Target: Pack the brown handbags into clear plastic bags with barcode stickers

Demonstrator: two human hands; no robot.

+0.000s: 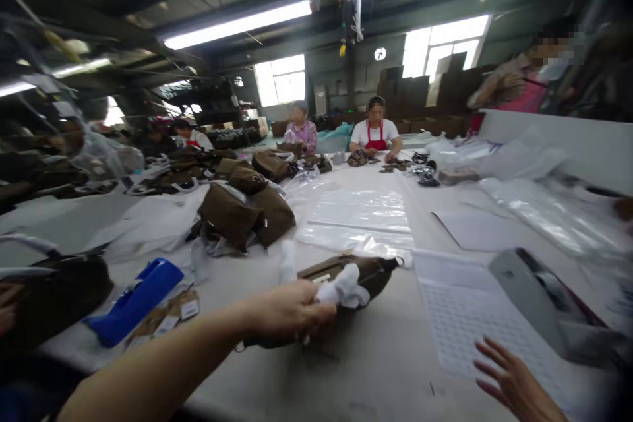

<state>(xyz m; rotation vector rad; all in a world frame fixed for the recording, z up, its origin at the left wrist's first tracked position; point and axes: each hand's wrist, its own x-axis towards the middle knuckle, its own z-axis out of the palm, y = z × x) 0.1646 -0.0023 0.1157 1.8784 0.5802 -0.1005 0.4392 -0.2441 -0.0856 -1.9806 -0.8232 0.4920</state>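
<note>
My left hand [291, 308] is closed on the white-wrapped part of a brown bag [373, 275] at the front middle of the table. The bag lies tilted, its dark end pointing right, and its underside is partly hidden by my hand and forearm. My right hand [512, 376] is at the lower right with its fingers spread and nothing in them. It is over the edge of a printed sheet [459, 303], apart from the bag. A grey device [544, 303] stands just beyond it on the right.
Brown bags [232, 214] are piled at the left middle, near a blue pouch [136, 303] and tags [171, 316]. Clear plastic bags [359, 214] lie behind. Another person's hand [7, 303] is at the far left; several people are around the table.
</note>
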